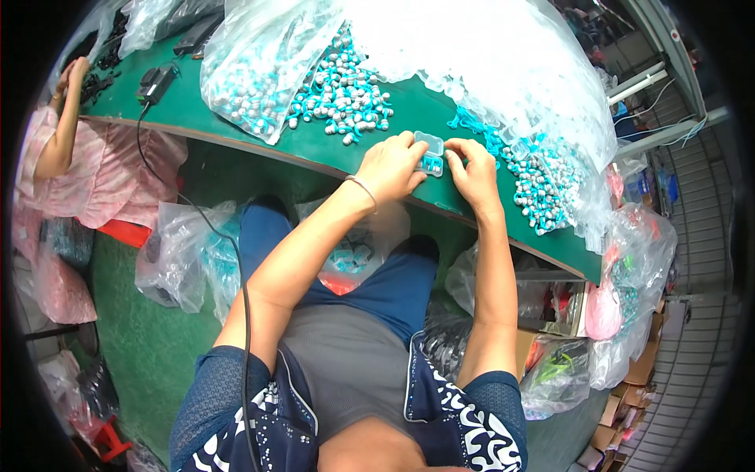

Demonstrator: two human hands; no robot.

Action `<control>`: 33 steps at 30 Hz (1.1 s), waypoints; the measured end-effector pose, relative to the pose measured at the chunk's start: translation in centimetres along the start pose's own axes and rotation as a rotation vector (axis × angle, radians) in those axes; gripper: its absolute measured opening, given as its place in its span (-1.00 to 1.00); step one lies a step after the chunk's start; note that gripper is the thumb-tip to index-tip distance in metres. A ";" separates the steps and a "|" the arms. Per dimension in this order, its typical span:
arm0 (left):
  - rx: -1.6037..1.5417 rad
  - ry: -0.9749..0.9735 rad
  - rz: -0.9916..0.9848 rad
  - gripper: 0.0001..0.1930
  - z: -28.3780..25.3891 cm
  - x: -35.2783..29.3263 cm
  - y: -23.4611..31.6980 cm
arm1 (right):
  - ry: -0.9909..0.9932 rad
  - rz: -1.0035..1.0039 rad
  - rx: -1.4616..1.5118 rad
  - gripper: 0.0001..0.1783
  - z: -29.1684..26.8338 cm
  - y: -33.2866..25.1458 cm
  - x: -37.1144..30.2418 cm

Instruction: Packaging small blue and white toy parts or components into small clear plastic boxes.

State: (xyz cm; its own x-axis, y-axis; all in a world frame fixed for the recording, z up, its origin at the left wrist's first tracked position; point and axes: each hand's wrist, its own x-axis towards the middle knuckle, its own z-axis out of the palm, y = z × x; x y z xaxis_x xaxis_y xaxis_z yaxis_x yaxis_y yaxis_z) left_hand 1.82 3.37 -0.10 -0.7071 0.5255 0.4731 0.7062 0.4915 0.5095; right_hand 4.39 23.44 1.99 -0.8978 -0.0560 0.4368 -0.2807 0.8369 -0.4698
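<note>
Over the front edge of the green table (311, 153), my left hand (387, 171) holds a small clear plastic case (429, 145) by its left side. The case's lid stands open, and small teal pieces (430, 164) lie inside its lower half. My right hand (474, 175) is at the case's right edge, thumb and forefinger curled together; whether anything is pinched between them is too small to tell. Beyond my left hand lies a heap of teal-and-grey small parts (346, 90). A second heap (543, 185) of similar parts spreads to the right of my right hand, with plain teal pieces (476, 122) beside it.
Large clear plastic bags (263, 75) and a big white plastic sheet (472, 47) cover the table's back. A black adapter (157, 82) trails a cable across my left arm. At far left, another person's arm (63, 134) reaches over the table. Filled bags (629, 291) stand at right.
</note>
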 end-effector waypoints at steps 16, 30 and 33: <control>-0.109 0.090 0.091 -0.46 1.0 -0.2 -0.9 | 0.115 -0.108 0.164 -0.84 1.5 1.2 1.0; -0.118 0.020 0.034 -0.66 0.0 -0.1 -0.8 | -0.031 -0.247 0.242 -0.61 0.7 -0.5 -1.8; -0.125 0.020 0.017 -0.71 -0.1 0.1 -0.6 | -0.052 -0.244 0.227 -0.64 1.3 0.3 -1.8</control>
State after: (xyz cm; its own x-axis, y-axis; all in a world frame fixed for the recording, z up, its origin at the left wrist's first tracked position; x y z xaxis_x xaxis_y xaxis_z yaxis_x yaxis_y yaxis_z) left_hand 1.34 3.04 -0.26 -0.6962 0.5188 0.4961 0.7094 0.3915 0.5861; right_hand 5.47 23.09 0.02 -0.8090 -0.2725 0.5208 -0.5531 0.6528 -0.5176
